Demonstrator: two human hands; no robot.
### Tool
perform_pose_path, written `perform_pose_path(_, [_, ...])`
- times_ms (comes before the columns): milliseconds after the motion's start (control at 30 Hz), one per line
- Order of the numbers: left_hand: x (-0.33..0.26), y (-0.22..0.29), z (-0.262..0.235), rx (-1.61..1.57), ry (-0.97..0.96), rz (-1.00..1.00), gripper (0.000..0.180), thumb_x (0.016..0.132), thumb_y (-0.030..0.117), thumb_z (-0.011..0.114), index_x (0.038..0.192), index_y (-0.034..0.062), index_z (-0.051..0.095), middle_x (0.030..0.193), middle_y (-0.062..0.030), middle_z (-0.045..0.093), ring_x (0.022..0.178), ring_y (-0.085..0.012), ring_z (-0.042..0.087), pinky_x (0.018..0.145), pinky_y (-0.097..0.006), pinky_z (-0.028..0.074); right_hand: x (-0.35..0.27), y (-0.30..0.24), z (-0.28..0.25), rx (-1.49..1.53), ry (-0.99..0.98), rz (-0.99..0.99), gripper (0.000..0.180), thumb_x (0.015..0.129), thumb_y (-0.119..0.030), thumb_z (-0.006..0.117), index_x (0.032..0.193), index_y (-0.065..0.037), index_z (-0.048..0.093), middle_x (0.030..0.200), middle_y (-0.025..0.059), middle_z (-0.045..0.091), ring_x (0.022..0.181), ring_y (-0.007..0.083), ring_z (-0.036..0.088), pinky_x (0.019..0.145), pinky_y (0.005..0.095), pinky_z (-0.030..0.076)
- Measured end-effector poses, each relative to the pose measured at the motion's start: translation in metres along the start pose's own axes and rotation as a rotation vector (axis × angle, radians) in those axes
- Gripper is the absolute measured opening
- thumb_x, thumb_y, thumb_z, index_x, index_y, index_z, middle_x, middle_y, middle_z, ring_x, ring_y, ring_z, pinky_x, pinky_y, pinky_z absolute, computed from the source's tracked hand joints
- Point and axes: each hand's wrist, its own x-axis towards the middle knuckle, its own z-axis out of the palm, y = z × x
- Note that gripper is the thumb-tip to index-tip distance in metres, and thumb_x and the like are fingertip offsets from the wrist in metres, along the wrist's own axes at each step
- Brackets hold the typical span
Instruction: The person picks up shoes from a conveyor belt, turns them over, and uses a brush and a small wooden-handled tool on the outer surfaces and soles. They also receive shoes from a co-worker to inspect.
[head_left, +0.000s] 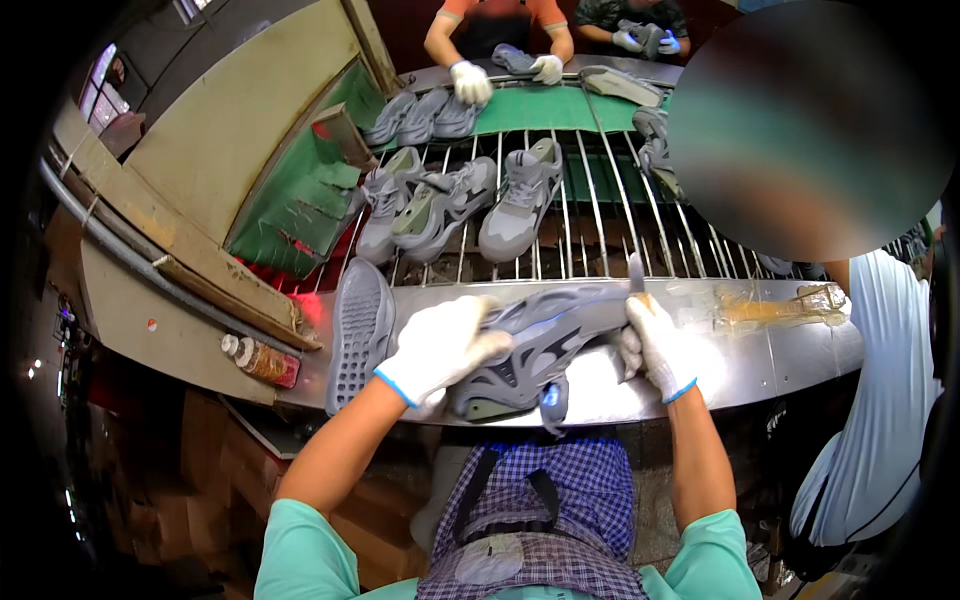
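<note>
A grey shoe upper (pixel 545 338) lies on its side over the metal ledge, its laces hanging off the near edge. My left hand (pixel 440 345), in a white glove with a blue cuff, is closed round its heel end. At the toe end, my right hand (pixel 655 345), gloved the same way, is closed on a short slim tool (pixel 636 272) whose grey tip points up. Its kind is not clear, and the hand's fingers are partly blurred. To the left of my left hand rests a loose grey sole (pixel 362 318), tread side up.
Grey shoes (pixel 520 200) stand on the metal rod rack (pixel 570 235) beyond the ledge (pixel 770 370). More soles (pixel 415 118) lie on the green belt (pixel 540 112). A stained bottle (pixel 262 360) sits at left. Across the belt, two gloved people handle shoe parts; another person is at right.
</note>
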Motion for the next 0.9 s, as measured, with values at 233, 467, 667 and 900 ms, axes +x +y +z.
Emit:
perform_pose_path(233, [0.061, 0.120, 0.044, 0.329, -0.042, 0.445, 0.068, 0.074, 0.046, 0.086, 0.121, 0.0037, 0.061, 0.103, -0.0157, 0.067, 0.093, -0.0340, 0.070, 0.080, -0.048, 0.057, -0.032, 0.025, -0.007, -0.013, -0.045, -0.044, 0.026, 0.115, -0.032, 0.047, 0.115, -0.006, 0.054, 0.061, 0.0006, 0.048, 0.044, 0.0126, 0.045, 0.039, 0.0295, 0.044])
perform_pose_path(467, [0.039, 0.131, -0.033, 0.141, 0.138, 0.393, 0.073, 0.074, 0.043, 0.092, 0.127, 0.0027, 0.064, 0.113, -0.0182, 0.071, 0.101, -0.0383, 0.072, 0.089, -0.046, 0.059, -0.026, 0.051, -0.006, 0.281, 0.093, -0.180, 0.033, 0.113, -0.028, 0.051, 0.134, -0.004, 0.057, 0.065, 0.0030, 0.051, 0.041, 0.0141, 0.046, 0.035, 0.0318, 0.044])
perform_pose_path(667, [-0.054, 0.063, -0.080, -0.143, 0.500, 0.472, 0.096, 0.062, 0.021, 0.102, 0.142, 0.0025, 0.052, 0.127, -0.0184, 0.066, 0.107, -0.0390, 0.072, 0.089, -0.045, 0.061, -0.014, 0.066, -0.003, 0.252, 0.260, -0.139, 0.036, 0.110, -0.025, 0.058, 0.139, -0.004, 0.054, 0.075, 0.0006, 0.054, 0.053, 0.0109, 0.050, 0.045, 0.0302, 0.046])
perform_pose_path(900, [-0.083, -0.004, -0.001, -0.015, 0.201, -0.130, 0.089, 0.076, 0.040, 0.091, 0.146, 0.0052, 0.049, 0.135, -0.0210, 0.061, 0.122, -0.0432, 0.063, 0.103, -0.049, 0.052, -0.038, 0.038, 0.036, -0.312, 0.154, -0.070, 0.052, 0.107, -0.032, 0.062, 0.147, 0.000, 0.051, 0.093, 0.0047, 0.061, 0.069, 0.0059, 0.052, 0.054, 0.0256, 0.046])
